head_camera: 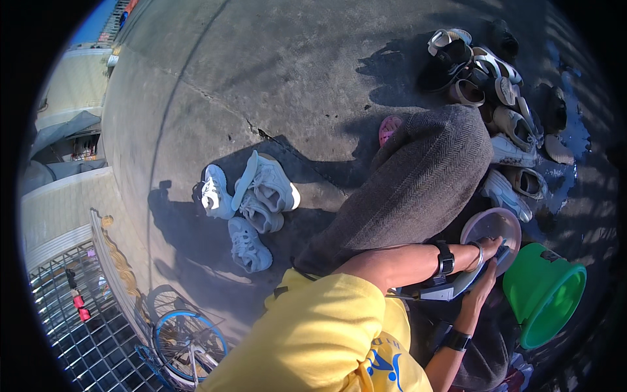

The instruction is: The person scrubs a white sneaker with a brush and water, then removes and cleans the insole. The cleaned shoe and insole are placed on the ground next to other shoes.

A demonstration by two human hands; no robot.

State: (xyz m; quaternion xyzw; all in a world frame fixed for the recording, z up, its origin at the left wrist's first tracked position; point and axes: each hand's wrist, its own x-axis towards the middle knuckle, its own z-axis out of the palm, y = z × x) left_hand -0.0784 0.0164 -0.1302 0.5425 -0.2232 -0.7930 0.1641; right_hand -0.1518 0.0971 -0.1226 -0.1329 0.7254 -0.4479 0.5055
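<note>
My left hand (489,246), with a silver bangle and a black wristband, closes around a small blue-grey object (502,253). What this object is, I cannot tell. Just below, my right hand (481,286) grips a long pale object (468,281), which my left forearm partly covers. A white block-like piece (437,293) with a dark cord shows by my forearm; whether it joins the pale object is unclear. Both hands are at the near rim of a translucent pinkish basin (491,215). Beside it, a green plastic bucket (514,281) leans with its mouth to the right.
Wet ground (570,127) lies under a heap of shoes and sandals (512,122). Several white sneakers (245,245) stand on cracked concrete (274,63) behind my leg (416,181). A bicycle wheel (164,338) and metal grating (93,343) are at the lower left.
</note>
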